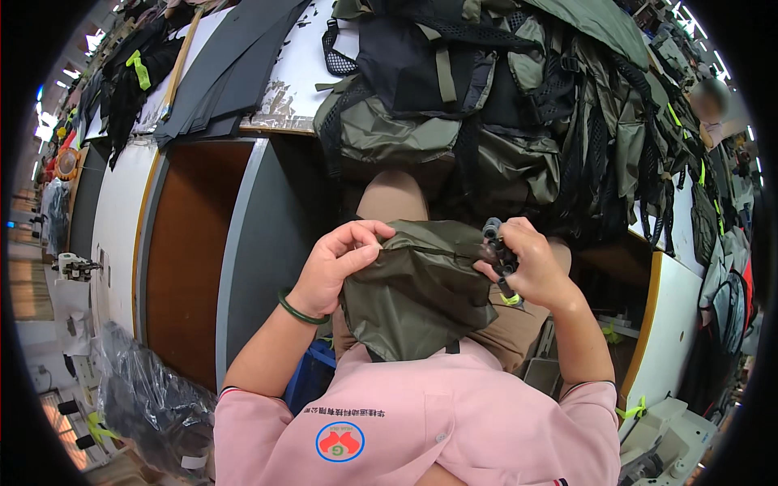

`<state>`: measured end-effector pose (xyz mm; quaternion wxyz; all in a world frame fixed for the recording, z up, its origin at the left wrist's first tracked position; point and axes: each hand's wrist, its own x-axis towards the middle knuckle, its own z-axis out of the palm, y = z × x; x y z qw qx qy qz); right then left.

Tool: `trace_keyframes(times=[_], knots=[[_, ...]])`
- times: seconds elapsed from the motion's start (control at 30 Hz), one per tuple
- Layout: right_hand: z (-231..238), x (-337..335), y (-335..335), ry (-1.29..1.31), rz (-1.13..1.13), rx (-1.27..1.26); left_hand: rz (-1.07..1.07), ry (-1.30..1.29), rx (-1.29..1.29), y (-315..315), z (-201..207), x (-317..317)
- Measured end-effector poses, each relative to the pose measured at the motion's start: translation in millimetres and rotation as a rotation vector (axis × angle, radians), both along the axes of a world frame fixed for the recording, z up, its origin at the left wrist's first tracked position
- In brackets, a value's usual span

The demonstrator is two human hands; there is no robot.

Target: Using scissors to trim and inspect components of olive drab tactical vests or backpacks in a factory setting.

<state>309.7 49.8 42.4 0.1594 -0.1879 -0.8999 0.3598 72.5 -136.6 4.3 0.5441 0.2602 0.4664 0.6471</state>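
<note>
An olive-green fabric bag piece lies across my lap, its upper edge folded and creased. My left hand, a dark green bangle at its wrist, pinches the upper left part of this edge between thumb and fingers. My right hand is closed around a small black object with rounded, tube-like parts, beside the fabric's upper right edge. A yellow-green bit shows below that hand. What kind of object it is cannot be made out, and the fingers hide part of it.
Olive and black backpacks with mesh straps are heaped on the table ahead, straps hanging over its edge. Flat dark grey sheets lie at the left. A grey upright panel stands left of my knees, with clear plastic wrapping lower left.
</note>
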Motion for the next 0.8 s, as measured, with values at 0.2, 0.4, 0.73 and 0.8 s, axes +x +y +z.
trace_keyframes(times=[0.2,0.4,0.73,0.8], knots=[[34.7,-3.6,21.3,-0.054,0.129,0.324,-0.173,-0.033,0.019,5.6,15.8,-4.2],[50.8,-0.1,30.0,-0.202,0.243,0.398,-0.238,0.014,-0.035,5.1,22.1,1.9],[49.9,-0.2,26.8,-0.308,0.280,0.326,-0.296,0.016,-0.102,3.7,21.0,4.2],[46.5,0.4,27.3,-0.312,0.288,0.342,-0.294,0.017,-0.089,3.4,21.9,4.7]])
